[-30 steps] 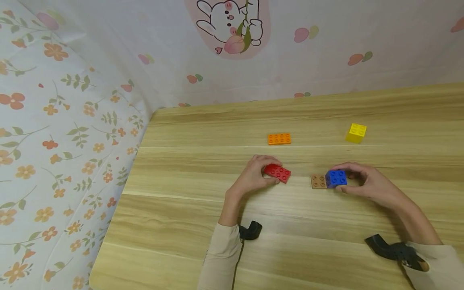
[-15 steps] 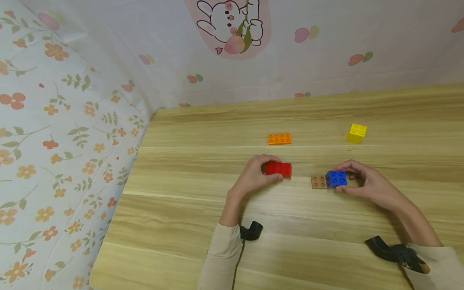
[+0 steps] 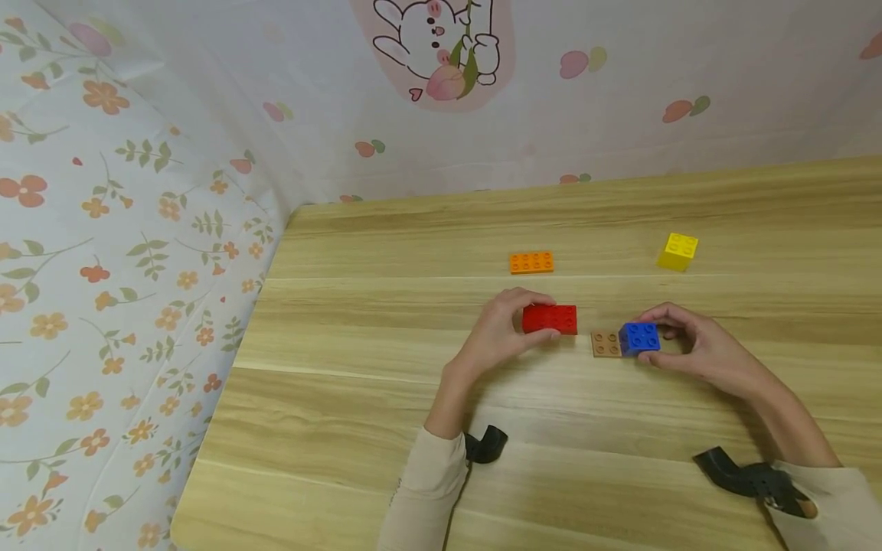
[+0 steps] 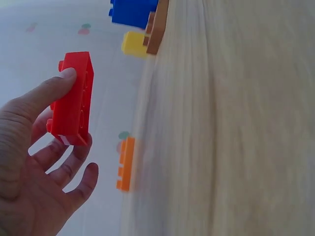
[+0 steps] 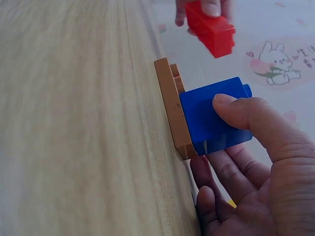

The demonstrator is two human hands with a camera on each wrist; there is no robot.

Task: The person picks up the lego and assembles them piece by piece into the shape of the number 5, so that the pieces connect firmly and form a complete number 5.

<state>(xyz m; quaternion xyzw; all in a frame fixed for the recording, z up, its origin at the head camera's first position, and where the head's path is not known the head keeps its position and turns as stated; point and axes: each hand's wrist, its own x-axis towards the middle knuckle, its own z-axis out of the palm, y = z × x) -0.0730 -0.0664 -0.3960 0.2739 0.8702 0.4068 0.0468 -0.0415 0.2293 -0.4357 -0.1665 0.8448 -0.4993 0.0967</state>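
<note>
One left hand (image 3: 498,329) pinches a red brick (image 3: 563,320), seemingly above the table (image 3: 358,321).

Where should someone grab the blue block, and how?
Probably pinch the blue block by its flat near and far walls, from the right, as the right hand does: it sits studs-up on the brown plate, whose exposed studs lie left.
</note>
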